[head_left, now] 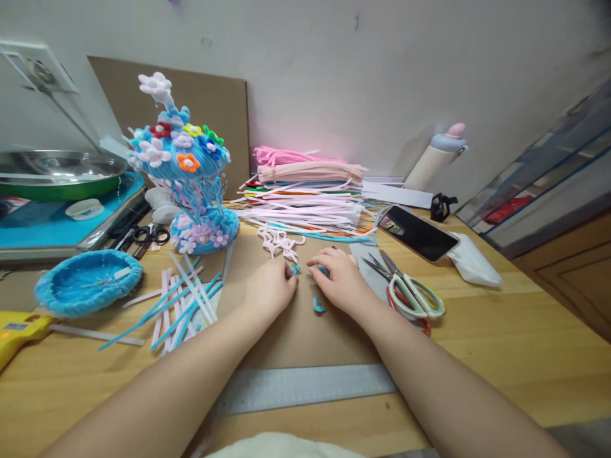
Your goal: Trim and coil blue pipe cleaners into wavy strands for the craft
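Observation:
My left hand (271,284) is closed, its thumb and fingers pinched around a small blue pipe cleaner piece (295,270) over the brown cardboard (286,346). Across from it, my right hand (341,275) curls its fingers around another blue piece (323,271), partly hidden by the fingers. A short bent blue pipe cleaner (318,305) lies on the cardboard just below my right fingers. Behind my left hand sits a cluster of bent pale pink pipe cleaners (278,242).
Scissors (405,289) and a phone (420,233) lie to the right. Bundled pipe cleaners (310,175) are stacked at the wall. At left stand a flowered blue ornament (184,159), a blue fuzzy bowl (88,280), cut strips (179,312) and a yellow glue gun (21,331).

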`<act>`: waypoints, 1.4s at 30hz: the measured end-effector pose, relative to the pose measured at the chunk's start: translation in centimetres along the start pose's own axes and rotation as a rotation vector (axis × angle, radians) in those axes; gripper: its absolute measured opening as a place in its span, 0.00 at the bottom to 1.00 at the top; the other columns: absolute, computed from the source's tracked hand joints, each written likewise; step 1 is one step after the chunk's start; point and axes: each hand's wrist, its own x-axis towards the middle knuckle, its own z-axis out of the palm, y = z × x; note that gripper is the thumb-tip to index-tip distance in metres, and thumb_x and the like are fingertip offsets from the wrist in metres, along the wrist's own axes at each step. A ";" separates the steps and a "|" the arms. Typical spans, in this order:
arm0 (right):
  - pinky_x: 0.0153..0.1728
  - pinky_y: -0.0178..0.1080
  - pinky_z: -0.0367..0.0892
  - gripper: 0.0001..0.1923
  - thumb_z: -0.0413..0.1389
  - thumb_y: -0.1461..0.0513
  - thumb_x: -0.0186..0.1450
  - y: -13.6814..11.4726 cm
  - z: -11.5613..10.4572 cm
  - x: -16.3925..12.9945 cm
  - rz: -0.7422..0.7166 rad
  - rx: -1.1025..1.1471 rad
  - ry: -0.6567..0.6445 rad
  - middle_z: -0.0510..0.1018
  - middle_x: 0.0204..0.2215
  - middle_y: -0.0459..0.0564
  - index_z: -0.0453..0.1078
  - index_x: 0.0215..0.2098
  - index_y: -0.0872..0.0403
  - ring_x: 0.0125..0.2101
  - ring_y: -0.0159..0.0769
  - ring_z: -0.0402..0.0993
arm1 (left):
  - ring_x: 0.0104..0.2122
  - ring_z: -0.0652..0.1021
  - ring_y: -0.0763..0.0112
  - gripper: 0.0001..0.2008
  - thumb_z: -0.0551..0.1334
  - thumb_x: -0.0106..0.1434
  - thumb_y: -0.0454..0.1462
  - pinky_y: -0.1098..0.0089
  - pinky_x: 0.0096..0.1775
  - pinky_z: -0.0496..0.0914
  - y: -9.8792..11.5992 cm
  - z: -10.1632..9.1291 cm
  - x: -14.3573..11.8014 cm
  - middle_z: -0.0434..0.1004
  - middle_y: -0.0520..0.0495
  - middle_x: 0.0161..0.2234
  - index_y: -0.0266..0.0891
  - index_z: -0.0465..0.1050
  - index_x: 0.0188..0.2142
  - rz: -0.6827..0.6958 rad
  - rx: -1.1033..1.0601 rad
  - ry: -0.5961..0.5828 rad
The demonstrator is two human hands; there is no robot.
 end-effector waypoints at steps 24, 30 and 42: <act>0.28 0.33 0.61 0.06 0.58 0.59 0.57 -6.3 -0.1 -2.9 0.252 0.872 -0.295 0.71 0.23 0.43 0.68 0.28 0.55 0.25 0.29 0.65 | 0.20 0.67 0.75 0.04 0.59 0.60 0.39 0.74 0.23 0.59 -2.0 -3.1 -8.0 0.66 0.56 0.20 0.41 0.70 0.31 0.019 -0.545 -0.019; 0.30 0.34 0.62 0.05 0.60 0.61 0.56 -6.3 -0.6 -3.0 0.292 0.924 -0.321 0.74 0.24 0.44 0.72 0.28 0.54 0.26 0.29 0.67 | 0.20 0.66 0.75 0.06 0.60 0.58 0.40 0.74 0.23 0.60 -1.9 -3.3 -8.4 0.66 0.56 0.20 0.40 0.72 0.32 -0.061 -0.646 -0.077; 0.30 0.33 0.62 0.12 0.66 0.57 0.50 -6.1 -1.4 -2.4 0.375 1.057 -0.348 0.73 0.24 0.43 0.71 0.26 0.55 0.26 0.29 0.67 | 0.14 0.63 0.79 0.15 0.64 0.50 0.46 0.78 0.16 0.57 -1.7 -3.7 -7.4 0.65 0.57 0.14 0.37 0.69 0.32 -0.352 -1.057 -0.372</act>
